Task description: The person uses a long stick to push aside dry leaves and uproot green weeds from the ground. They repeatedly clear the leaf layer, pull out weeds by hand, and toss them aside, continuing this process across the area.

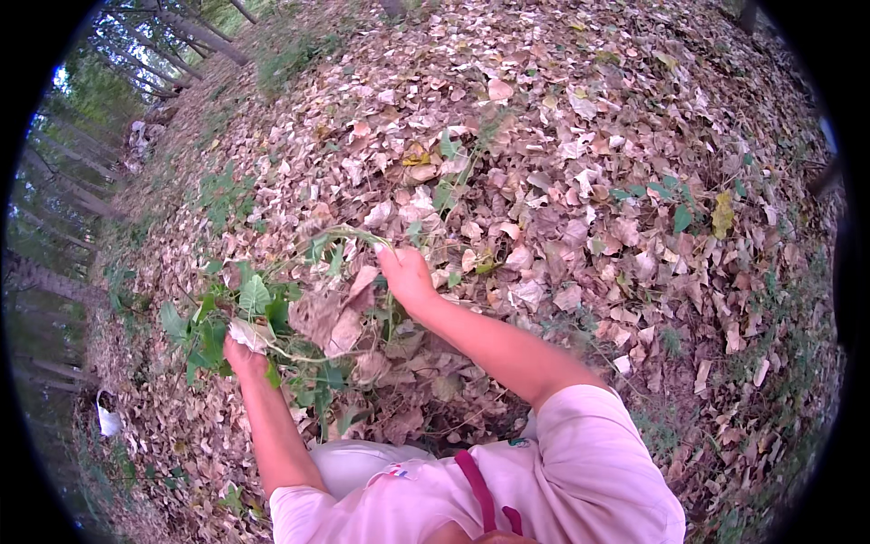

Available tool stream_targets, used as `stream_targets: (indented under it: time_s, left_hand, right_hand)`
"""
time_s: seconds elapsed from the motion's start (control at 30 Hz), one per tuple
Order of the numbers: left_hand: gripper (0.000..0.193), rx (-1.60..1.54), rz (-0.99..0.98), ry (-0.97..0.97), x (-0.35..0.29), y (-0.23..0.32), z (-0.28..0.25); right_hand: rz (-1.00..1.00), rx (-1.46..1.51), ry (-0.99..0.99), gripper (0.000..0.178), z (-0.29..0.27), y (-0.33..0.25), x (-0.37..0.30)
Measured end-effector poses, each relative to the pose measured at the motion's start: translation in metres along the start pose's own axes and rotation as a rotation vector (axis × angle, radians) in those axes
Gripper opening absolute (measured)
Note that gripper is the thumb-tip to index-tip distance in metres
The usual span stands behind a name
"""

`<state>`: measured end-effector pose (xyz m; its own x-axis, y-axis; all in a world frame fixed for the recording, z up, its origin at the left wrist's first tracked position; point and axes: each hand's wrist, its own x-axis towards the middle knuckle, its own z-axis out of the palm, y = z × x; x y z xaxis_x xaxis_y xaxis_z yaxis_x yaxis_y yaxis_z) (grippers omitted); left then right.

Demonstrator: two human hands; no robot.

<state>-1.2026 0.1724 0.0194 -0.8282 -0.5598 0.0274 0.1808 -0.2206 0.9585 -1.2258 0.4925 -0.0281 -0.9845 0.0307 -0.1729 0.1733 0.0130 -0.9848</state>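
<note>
Fingers of the right hand pinched tight on a thin green stem, up where it arches over the pile. Left hand lower down and to the left, fingers curled shut around the base of a leafy bunch, green leaves fanning out above the fist. Stem looping from one hand across to the other, well clear of the ground in the middle. Between the two hands, a clump of brown leaves caught up in the greenery, hanging just below the arch. Underneath and all around, dry leaf litter covering the slope, a few green sprigs poking through further right. Pink sleeves coming in from the bottom edge, a dark red strap across the chest. Tree trunks standing along the upper left rim. A white scrap lying on the ground far left, well apart from both hands.
</note>
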Motion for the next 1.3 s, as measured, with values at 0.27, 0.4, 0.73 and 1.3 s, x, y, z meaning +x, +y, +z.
stream_targets:
  time_s: [0.27, 0.4, 0.73, 1.3]
  left_hand:
    - [0.023, 0.209, -0.344, -0.18, -0.011, -0.043, -0.031]
    - [0.024, 0.27, -0.414, -0.28, -0.018, -0.059, -0.02]
    - [0.028, 1.162, -0.561, -0.864, -0.054, -0.142, 0.012]
    - [0.036, -0.273, -0.677, -0.304, -0.064, -0.073, 0.085]
  right_hand:
    - [-0.429, 0.169, -1.033, 0.048, 0.103, -0.044, -0.182]
    - [-0.382, -0.394, -0.949, 0.048, 0.055, -0.073, -0.1]
    - [-0.583, -0.468, -0.118, 0.034, -0.034, -0.042, 0.022]
    - [0.157, 0.392, -0.375, 0.034, 0.031, 0.008, -0.019]
